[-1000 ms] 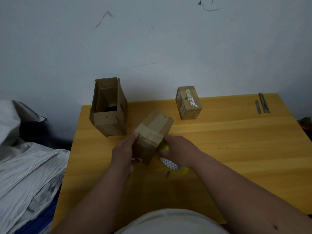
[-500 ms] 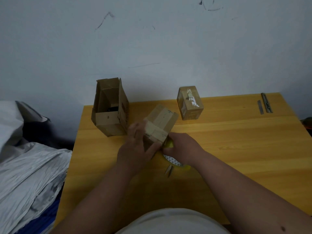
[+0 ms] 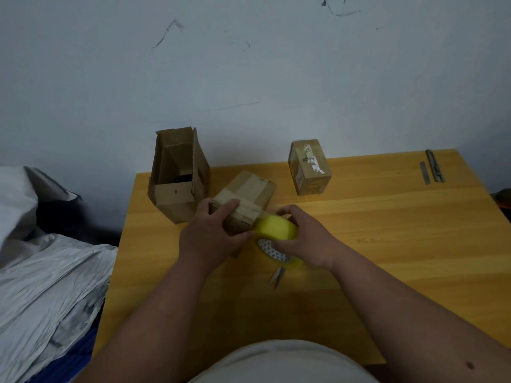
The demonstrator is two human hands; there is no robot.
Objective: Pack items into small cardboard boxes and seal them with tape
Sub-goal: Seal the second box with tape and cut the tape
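The left hand (image 3: 210, 236) has its grip on the box (image 3: 243, 200), tilted on the worktop (image 3: 387, 244). Just right of the box, the right hand's (image 3: 301, 239) grip wraps the tape roll (image 3: 276, 230).

Left hand (image 3: 210, 233) grips the small taped box (image 3: 246, 197), tilted over the wooden table (image 3: 387, 244). Right hand (image 3: 301, 239) holds the yellow tape roll (image 3: 276, 229) right against the box's near-right corner. Open carton (image 3: 177, 175) far left, sealed box (image 3: 309, 167) far right.
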